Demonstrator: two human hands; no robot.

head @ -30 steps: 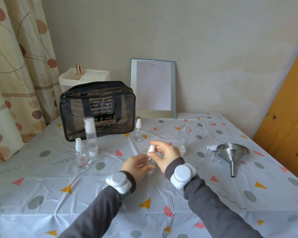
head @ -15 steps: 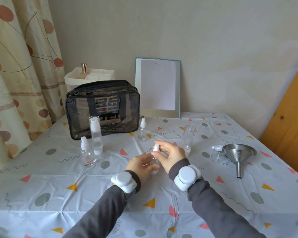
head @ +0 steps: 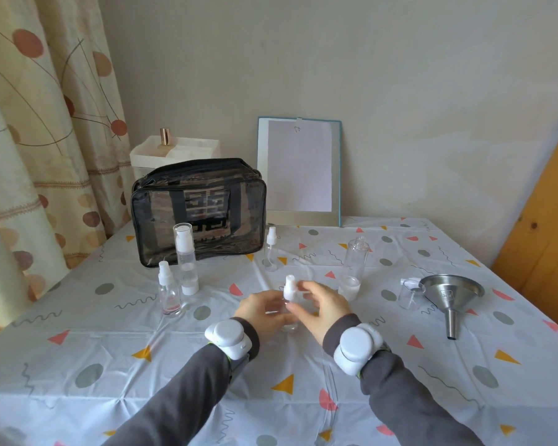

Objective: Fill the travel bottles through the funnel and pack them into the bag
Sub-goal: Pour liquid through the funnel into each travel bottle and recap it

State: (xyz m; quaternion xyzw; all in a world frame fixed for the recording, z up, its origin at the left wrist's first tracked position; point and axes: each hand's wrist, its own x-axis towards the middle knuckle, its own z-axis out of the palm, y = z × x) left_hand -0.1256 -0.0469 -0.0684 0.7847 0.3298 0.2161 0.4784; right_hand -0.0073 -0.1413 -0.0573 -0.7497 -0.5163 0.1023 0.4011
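A small clear spray bottle (head: 290,292) with a white spray head stands on the table at centre. My left hand (head: 259,312) grips its body from the left. My right hand (head: 319,305) pinches the spray head between thumb and forefinger. The steel funnel (head: 448,296) lies mouth up at the right, with a clear cap (head: 411,294) beside it. A tall uncapped bottle (head: 351,268) with white liquid at its bottom stands behind my right hand. The black see-through bag (head: 197,214) stands zipped at the back left.
In front of the bag stand a tall pump bottle (head: 186,259) and a small spray bottle (head: 168,292); another small spray bottle (head: 271,249) is right of the bag. A framed board (head: 298,169) and white box (head: 174,151) are against the wall. A curtain hangs left, a wood panel right.
Both hands stay on the small spray bottle; my right fingers have shifted slightly around the spray head. The view has moved a little closer and to the left.
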